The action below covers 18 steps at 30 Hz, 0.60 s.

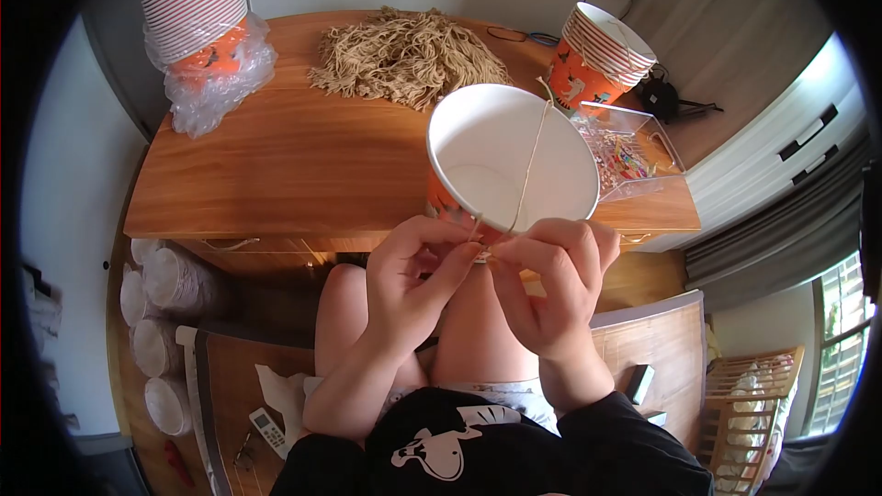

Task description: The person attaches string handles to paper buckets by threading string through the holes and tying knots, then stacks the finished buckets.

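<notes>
An orange paper bucket [459, 133] with a white inside is tilted toward me at the table's front edge. A thin twine cord [530, 165] is fastened at its far right rim and runs across the opening to the near rim. My left hand [413, 276] pinches the cord between thumb and index finger just at the near rim. Close beside it on the right, my right hand [556, 280] is also closed in a pinch on the cord. The fingertips of both hands almost meet, and the exact cord ends between them are too small to make out.
A pile of cut twine [409, 55] lies at the back of the wooden table [266, 161]. Stacked buckets [597, 60] and a clear box [634, 152] of small colourful pieces stand right. A tall wrapped bucket stack [193, 9] is left; wrapped stacks [156, 344] stand on the floor.
</notes>
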Each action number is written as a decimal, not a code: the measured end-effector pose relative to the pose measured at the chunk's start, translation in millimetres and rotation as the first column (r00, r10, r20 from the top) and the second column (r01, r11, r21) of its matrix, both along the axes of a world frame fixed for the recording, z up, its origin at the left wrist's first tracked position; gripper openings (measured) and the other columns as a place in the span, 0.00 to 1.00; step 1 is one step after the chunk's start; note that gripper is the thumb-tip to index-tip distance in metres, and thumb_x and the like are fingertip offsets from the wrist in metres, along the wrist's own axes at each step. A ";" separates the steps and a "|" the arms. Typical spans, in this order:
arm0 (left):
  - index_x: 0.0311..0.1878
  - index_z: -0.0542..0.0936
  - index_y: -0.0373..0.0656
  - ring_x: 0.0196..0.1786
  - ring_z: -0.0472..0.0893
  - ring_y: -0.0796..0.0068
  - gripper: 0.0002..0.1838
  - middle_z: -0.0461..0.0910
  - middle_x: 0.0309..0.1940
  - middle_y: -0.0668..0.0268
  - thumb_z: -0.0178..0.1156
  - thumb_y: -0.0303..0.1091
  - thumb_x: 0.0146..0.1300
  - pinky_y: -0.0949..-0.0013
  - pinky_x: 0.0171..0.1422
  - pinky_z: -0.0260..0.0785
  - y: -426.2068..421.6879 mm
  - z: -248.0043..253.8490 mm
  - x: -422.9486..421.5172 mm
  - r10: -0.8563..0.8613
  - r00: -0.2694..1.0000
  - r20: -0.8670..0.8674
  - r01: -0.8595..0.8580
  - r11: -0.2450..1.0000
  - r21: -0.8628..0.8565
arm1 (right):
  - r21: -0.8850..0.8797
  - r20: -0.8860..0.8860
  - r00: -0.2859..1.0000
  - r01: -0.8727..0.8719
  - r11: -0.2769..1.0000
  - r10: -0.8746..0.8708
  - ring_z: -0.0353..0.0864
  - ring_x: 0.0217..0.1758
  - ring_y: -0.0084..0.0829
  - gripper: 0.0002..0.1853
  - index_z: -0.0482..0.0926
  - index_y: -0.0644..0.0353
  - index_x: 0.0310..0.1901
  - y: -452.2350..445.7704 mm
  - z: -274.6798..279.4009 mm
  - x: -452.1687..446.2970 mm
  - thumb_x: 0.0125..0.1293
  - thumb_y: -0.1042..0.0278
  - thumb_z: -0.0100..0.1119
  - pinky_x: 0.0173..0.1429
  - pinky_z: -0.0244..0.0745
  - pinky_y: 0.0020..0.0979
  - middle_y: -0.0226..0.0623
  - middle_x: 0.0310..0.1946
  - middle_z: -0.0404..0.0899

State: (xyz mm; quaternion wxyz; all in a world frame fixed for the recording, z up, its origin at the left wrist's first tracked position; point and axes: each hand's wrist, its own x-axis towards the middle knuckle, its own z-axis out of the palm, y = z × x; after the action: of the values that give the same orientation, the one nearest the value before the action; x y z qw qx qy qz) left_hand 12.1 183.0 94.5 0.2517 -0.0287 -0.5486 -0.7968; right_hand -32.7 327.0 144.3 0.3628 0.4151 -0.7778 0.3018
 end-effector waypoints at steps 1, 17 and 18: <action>0.42 0.83 0.37 0.31 0.81 0.82 0.07 0.81 0.30 0.68 0.67 0.20 0.62 0.79 0.33 0.74 -0.1 1.0 -0.1 0.129 0.990 -0.060 -0.138 0.973 -0.183 | 0.031 -0.017 1.000 -0.002 1.000 0.002 0.72 0.47 0.29 0.15 0.84 0.43 0.42 -1.2 2.1 -1.8 0.50 0.68 0.73 0.51 0.56 0.34 0.21 0.39 0.78; 0.38 0.83 0.39 0.27 0.79 0.81 0.09 0.79 0.27 0.67 0.70 0.18 0.55 0.80 0.30 0.72 -6.8 0.7 -1.3 0.318 0.938 -0.137 -0.346 0.877 -0.333 | 0.117 -0.095 0.986 -0.123 0.986 0.134 0.76 0.41 0.28 0.21 0.85 0.48 0.48 -13.6 23.7 -19.3 0.48 0.68 0.76 0.50 0.60 0.34 0.18 0.34 0.84; 0.39 0.83 0.39 0.27 0.79 0.82 0.09 0.80 0.27 0.67 0.70 0.18 0.55 0.81 0.30 0.72 -7.0 0.0 -1.6 0.306 0.944 -0.123 -0.329 0.895 -0.301 | 0.118 -0.094 0.986 -0.123 0.985 0.134 0.76 0.41 0.28 0.21 0.85 0.48 0.48 -13.0 21.6 -20.6 0.48 0.68 0.76 0.50 0.60 0.34 0.18 0.34 0.84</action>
State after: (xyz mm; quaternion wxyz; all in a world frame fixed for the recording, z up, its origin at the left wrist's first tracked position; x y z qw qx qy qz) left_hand 10.5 176.0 94.6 0.3900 -0.0078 -0.6575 -0.6447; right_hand -53.2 314.0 166.0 0.3579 0.4989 -0.7455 0.2592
